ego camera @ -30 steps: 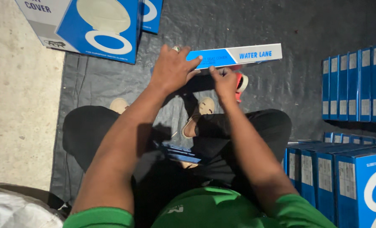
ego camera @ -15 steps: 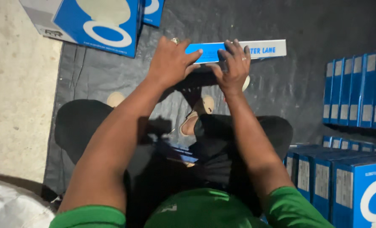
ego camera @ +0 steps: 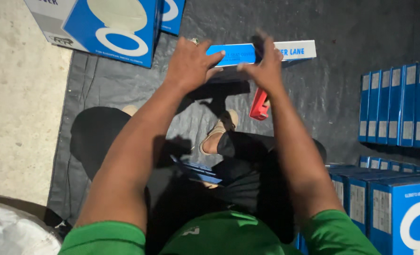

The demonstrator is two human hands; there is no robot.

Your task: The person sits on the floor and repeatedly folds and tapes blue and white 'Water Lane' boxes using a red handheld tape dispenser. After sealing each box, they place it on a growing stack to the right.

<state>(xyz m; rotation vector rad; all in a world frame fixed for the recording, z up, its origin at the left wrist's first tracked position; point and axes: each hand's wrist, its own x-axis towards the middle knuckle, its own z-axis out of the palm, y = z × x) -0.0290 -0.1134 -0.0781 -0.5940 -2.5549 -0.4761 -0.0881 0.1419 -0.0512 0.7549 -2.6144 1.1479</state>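
Observation:
I sit on a dark plastic sheet (ego camera: 313,99) with my legs folded. Both hands are raised in front of me on a flat blue and white box (ego camera: 292,49) held edge-on. My left hand (ego camera: 188,63) grips its left end, thumb along the blue edge. My right hand (ego camera: 265,66) holds the box near its middle, fingers spread over the top; it is blurred. A red tape dispenser (ego camera: 259,106) lies on the sheet just under my right hand. Some flat blue pieces (ego camera: 198,171) rest on my lap.
Two large blue and white boxes (ego camera: 120,28) stand at the top left. A row of upright blue boxes (ego camera: 398,104) lines the right side, and more blue boxes (ego camera: 384,203) stand at the lower right. Bare concrete floor (ego camera: 16,108) lies to the left.
The box has stayed high in front of me. My right hand has slid along it and now lies over its middle. The red tape dispenser shows below it now.

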